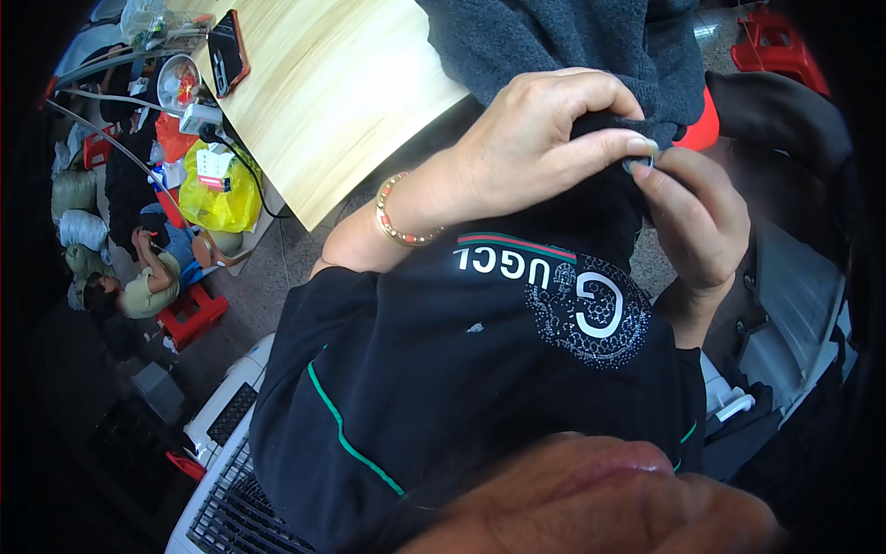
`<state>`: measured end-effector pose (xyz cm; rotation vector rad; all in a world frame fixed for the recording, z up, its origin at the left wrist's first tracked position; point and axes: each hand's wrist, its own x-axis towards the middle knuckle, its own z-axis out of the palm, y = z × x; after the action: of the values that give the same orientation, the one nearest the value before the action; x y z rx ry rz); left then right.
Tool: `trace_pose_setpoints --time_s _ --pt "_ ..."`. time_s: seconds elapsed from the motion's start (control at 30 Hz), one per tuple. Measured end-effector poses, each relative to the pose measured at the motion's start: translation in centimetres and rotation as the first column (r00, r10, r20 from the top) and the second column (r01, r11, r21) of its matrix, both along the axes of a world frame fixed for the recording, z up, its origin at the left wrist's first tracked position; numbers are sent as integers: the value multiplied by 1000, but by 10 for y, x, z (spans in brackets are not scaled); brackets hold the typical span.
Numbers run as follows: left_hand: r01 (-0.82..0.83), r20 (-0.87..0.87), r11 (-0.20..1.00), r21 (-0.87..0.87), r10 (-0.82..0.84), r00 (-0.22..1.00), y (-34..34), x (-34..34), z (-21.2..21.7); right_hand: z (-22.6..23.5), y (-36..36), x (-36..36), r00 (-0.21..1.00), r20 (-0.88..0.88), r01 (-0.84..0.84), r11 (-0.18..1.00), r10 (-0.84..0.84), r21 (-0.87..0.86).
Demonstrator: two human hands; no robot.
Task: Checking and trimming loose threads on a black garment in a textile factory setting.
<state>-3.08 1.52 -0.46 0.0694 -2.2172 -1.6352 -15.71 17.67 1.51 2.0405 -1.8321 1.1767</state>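
Note:
In front of my chest, both hands meet at a fold of dark grey cloth (572, 46). My left hand (540, 138), with a gold and red bracelet on its wrist, is closed, its thumb and bent index finger pinching the cloth's edge. Opposite it, my right hand (697, 212) is closed too, and its thumb tip presses close to the left thumb. A dark bit of the cloth seems to show between the tips; anything smaller there is too small to make out. The rest of the cloth drapes over the table's right end.
A pale wooden table (341, 83) bears a dark phone (226, 54) on its left edge. Left of it are a power socket (199, 118) with a black cable and a yellow plastic bag (221, 189). Red stools (780, 46) stand around. A person (148, 282) sits at far left.

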Motion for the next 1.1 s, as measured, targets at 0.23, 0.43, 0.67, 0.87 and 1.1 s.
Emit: trace_pose_setpoints --time_s 0.23,0.43,0.67,0.87,1.1 --pt "50 125 986 161 -71 990 -11 5 -11 -21 -7 -9 998 4 66 997 -66 -30" --pt "-69 -48 990 -126 64 997 -9 1 -24 -27 -5 -13 981 189 43 999 -48 34" --pt "-30 -121 976 -216 4 993 -14 0 -28 -27 -8 -33 950 274 -190 974 152 122" --pt "64 -119 973 -221 -92 989 -22 4 -25 -25 -15 -32 859 504 -286 902 91 324" --pt "-8 -182 964 -265 -42 982 -16 3 -29 -38 -8 -40 827 554 -288 920 100 264"
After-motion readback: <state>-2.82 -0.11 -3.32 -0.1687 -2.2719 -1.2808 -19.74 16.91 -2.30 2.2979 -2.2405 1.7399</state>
